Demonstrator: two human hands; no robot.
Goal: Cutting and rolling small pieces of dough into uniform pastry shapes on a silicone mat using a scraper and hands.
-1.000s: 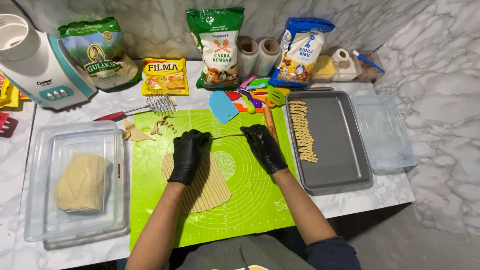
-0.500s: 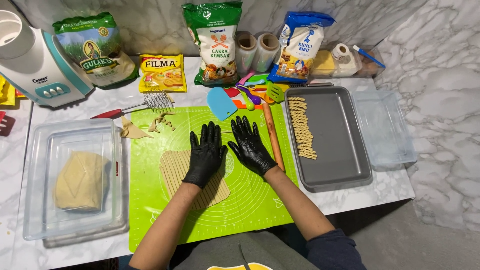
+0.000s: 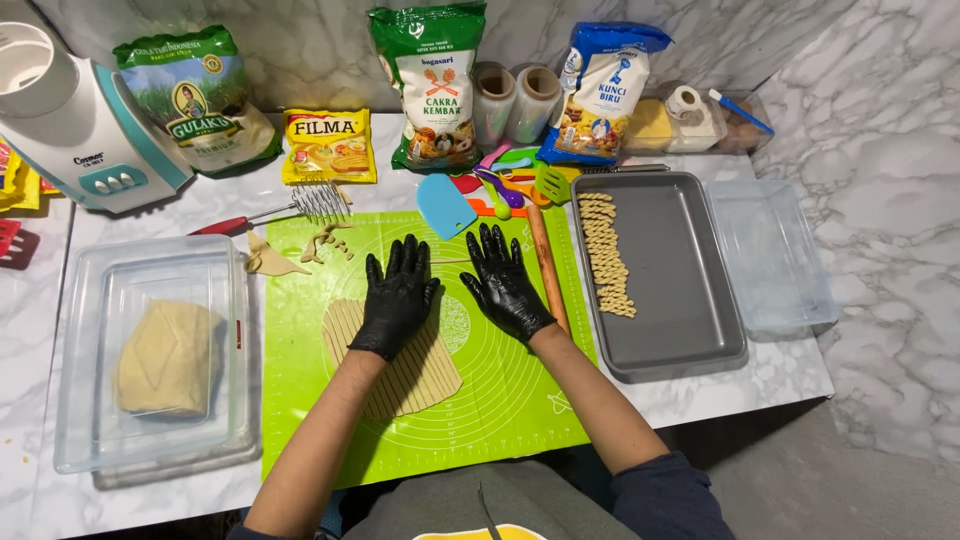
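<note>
**Gloved hands flat on the mat**

A clear tub [image 3: 70, 400] holds a dough lump [image 3: 165, 358] at nine o'clock. The left hand [image 3: 395, 298], fingers spread, presses the striped dough sheet [image 3: 410, 365] on the green mat [image 3: 500, 400]. The right hand [image 3: 503, 280] lies open beside it. At three o'clock, a grey tray [image 3: 680, 290] carries twisted pieces [image 3: 605, 252].

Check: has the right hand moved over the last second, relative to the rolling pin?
Yes. The right hand was curled beside the rolling pin, fingertips near a thin dough strip. It has since opened flat on the green mat, fingers spread, shifted slightly left, away from the pin.
</note>
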